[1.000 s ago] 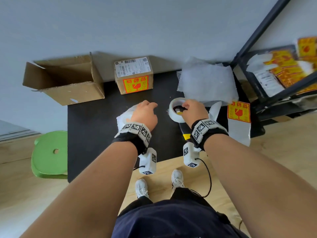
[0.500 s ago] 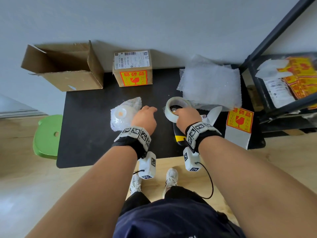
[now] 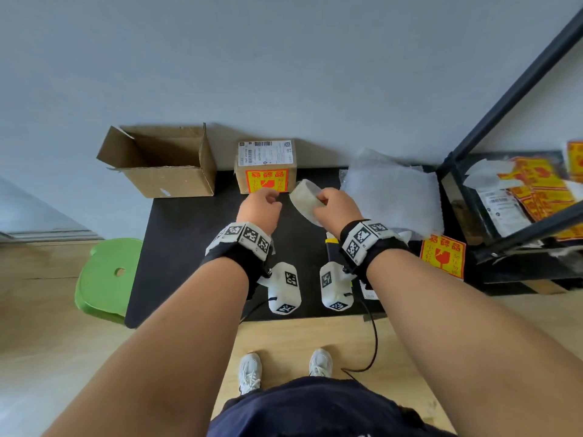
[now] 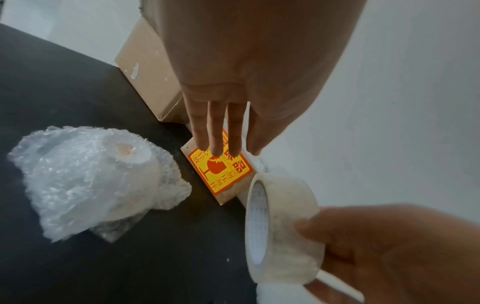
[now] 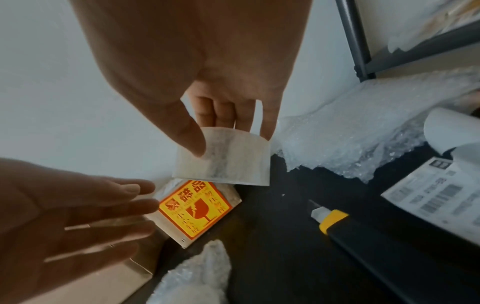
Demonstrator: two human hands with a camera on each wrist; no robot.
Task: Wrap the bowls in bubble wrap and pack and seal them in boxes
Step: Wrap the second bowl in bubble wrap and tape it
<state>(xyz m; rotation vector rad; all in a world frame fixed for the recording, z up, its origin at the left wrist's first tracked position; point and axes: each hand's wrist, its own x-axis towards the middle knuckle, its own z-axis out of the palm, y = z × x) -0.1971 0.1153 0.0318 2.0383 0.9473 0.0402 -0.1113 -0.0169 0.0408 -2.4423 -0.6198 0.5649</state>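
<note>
Bowl (image 4: 88, 176): wrapped in bubble wrap, upside down on the black tabletop (image 3: 189, 234), near the left hand; hidden under the left hand in the head view.
Right hand (image 3: 336, 206): lifted above the tabletop, grips the tape roll (image 3: 307, 200) — thumb on the outer face, fingers through the core.
Tape roll: clear packing tape, held on edge and tilted, just in front of the sealed box (image 3: 265, 165).
Left hand (image 3: 260, 208): empty, touches nothing; fingers look loosely bent in the head view, nearly straight and together in the wrist views. Sits just left of the tape roll, apart from it.
Sealed box: small, closed, at the back of the tabletop against the wall; white shipping label on top, yellow-and-red fragile sticker on the front.
Open box (image 3: 161, 162): empty-looking carton, flaps up, left of the sealed box, at the back left corner of the tabletop.
Bubble wrap stack (image 3: 391, 197): loose sheets at the back right of the tabletop, beside the shelf frame (image 3: 504, 99).
Utility knife (image 5: 363, 234): yellow and black, lies flat on the tabletop under the right wrist — blade end toward the wall.
Fragile sticker (image 3: 443, 253): loose one on backing paper at the right edge of the tabletop.
Label sheets (image 5: 436, 193): printed shipping labels, right of the knife.
Green stool (image 3: 107, 275): on the floor, left of the tabletop.
</note>
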